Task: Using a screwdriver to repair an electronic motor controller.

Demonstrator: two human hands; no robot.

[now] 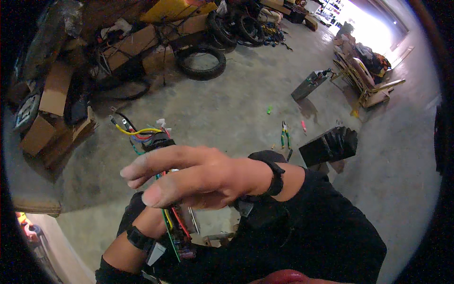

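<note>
My right hand [198, 175] reaches across from the right, its fingers stretched toward the left and the thumb apart from them. Nothing shows in its grip. Behind it runs a wire bundle [160, 141] with a black cover and yellow, red, green, blue and black leads. Ring-type ends and white connectors stick out at the bundle's upper end. More of its red, yellow and green wires hang below, beside my left wrist. My left hand [153, 221] comes up from below next to the bundle; its fingers are hidden behind my right hand. Both wrists wear black bands.
On the concrete floor lie green-handled pliers [285, 135], a small pink tool [303, 126] and a small green piece [269, 110]. A black wrapped block [328, 146] and a grey box [308, 86] stand at right. Tyres [201, 73] and cardboard boxes [56, 92] crowd the far left.
</note>
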